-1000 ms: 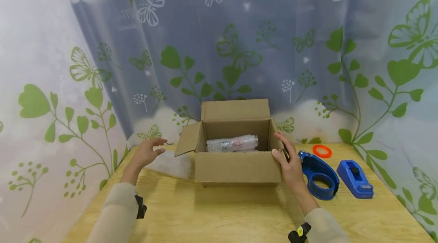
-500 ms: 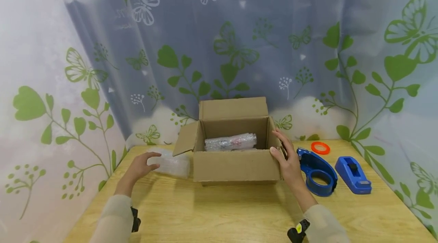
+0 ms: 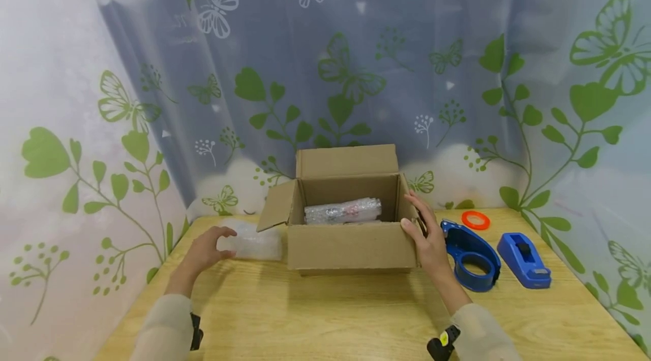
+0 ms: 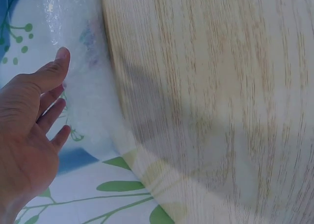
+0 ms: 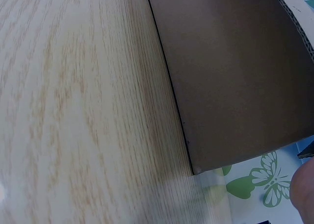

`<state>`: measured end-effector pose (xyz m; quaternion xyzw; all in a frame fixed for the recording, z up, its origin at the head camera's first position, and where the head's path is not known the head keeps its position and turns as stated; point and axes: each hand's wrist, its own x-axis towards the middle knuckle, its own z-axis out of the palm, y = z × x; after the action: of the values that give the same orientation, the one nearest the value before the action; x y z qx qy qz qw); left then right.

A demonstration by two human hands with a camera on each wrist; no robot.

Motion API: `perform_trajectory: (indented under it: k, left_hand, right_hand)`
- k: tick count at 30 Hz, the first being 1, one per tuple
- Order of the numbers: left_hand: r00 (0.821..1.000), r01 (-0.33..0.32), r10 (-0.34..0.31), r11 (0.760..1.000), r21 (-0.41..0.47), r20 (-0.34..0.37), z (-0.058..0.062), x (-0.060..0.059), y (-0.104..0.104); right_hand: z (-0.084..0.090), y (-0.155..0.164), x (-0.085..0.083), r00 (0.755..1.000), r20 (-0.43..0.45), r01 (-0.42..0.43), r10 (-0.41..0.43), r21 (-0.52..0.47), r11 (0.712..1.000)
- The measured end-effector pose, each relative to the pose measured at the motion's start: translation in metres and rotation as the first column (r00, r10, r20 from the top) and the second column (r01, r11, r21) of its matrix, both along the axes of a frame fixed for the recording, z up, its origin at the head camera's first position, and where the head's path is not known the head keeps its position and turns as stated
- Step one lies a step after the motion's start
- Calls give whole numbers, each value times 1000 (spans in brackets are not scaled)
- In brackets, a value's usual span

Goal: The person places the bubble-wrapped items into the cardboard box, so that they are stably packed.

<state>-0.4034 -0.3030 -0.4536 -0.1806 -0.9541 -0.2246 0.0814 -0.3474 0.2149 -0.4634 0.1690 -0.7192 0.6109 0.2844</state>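
Observation:
My left hand (image 3: 203, 251) is at the left end of a clear bubble-wrap packet (image 3: 256, 241) on the table, thumb and fingers spread apart around that end. In the left wrist view, the thumb and loosely bent fingers of the left hand (image 4: 34, 116) overlap the edge of the packet (image 4: 93, 91). With my right hand (image 3: 431, 239) I grip the right side of an open cardboard box (image 3: 351, 245), thumb near its front corner. A bubble-wrapped bundle (image 3: 343, 211) lies inside. The right wrist view shows the box front (image 5: 235, 77) and a bit of the hand (image 5: 303, 189).
Right of the box lie a blue tape dispenser (image 3: 473, 259), a second, smaller blue dispenser (image 3: 525, 260) and an orange tape ring (image 3: 476, 220). A patterned curtain (image 3: 346, 67) hangs behind the wooden table (image 3: 325, 316). The box's left flap (image 3: 277, 204) sticks out over the packet's side.
My left hand has come down to the left end of the bubble-wrap packet. The right hand has kept its hold on the box.

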Motion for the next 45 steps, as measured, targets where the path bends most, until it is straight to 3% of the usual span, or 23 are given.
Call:
perform_trajectory:
  k: [8,14,18,24,28,35,45]
  left_hand:
    - [1000,-24,24,999,-46,-3,-2,1,-2]
    - [994,-60,56,997,-46,-92,-1,2,-1]
    - [992,-3,-8,996,-91,-125,1,0,1]
    - [994,105,-107,992,-71,-20,-4,0,2]
    - [995,99,-96,991,-95,37,-1,3,-2]
    - [992,115,-109,988,-102,59,0,4,-10]
    - [961,123,-106,991,-52,254,-8,12,-16]
  right_hand:
    - [-1,1,1,1000,14,6,-6,1,1000]
    - [1,0,0,1000,8,-1,1,-6,1000]
    - [1,0,0,1000,3,2,-2,-7,1000]
    - [-1,-1,-1,1000,1,-1,1,-13,1000]
    - [-1,-3,-1,1000,0,-9,9,-15,1000]
    - [2,0,-1,1000,24,7,-7,-9,1000]
    - [1,0,-1,1000,4,-5,5,-12,1000]
